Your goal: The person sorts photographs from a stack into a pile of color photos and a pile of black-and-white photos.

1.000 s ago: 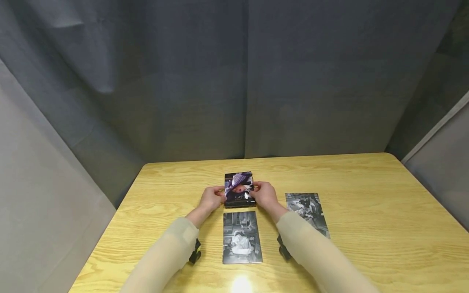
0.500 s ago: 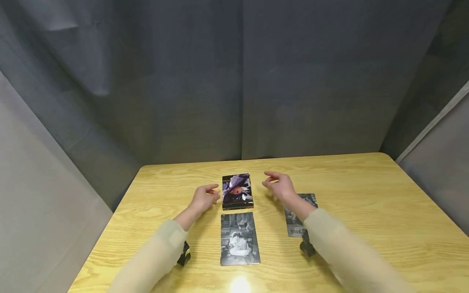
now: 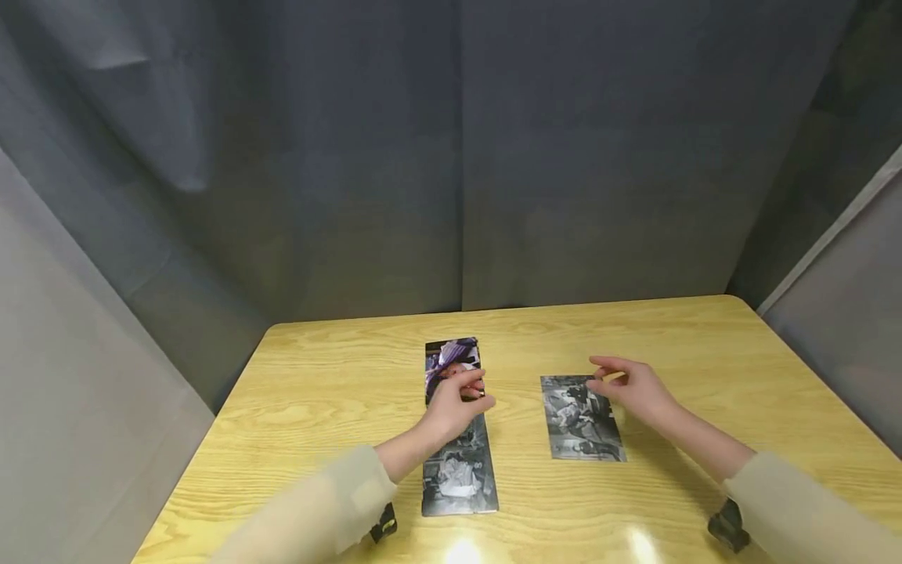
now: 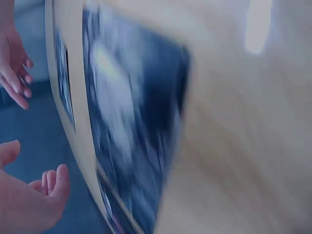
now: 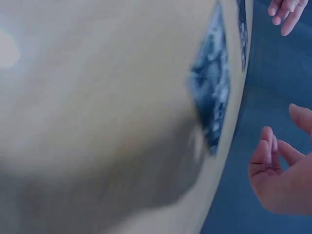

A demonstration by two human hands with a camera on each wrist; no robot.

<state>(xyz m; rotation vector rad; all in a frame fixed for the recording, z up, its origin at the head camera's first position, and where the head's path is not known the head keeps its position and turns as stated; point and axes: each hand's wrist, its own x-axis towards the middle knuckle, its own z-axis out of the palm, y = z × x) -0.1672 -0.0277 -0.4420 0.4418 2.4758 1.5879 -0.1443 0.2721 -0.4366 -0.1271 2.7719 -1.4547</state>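
My left hand [image 3: 451,407] hovers with loosely bent fingers over the gap between two prints, holding nothing. Partly covered by it in the head view is a stack of glossy photo prints [image 3: 448,352], topped by a colour picture with purple stripes. Directly nearer lies a black-and-white photo [image 3: 461,482], its upper part hidden by the same hand. To the right, a second black-and-white photo [image 3: 578,423] lies flat. Above its upper right corner is my right hand [image 3: 641,392], thumb and fingers apart, nothing between them. The right wrist view also shows this hand [image 5: 282,180] without anything in it.
A light wood table [image 3: 338,384] carries all the prints. Dark grey cloth [image 3: 366,157] hangs behind its far edge, and paler panels [image 3: 70,352] stand at the sides. Dark devices [image 3: 729,525] are strapped to both wrists.
Both hands have let go of the colour stack's sides. The right hand has moved right to above the right-hand photo; the left has swung right over the middle prints.
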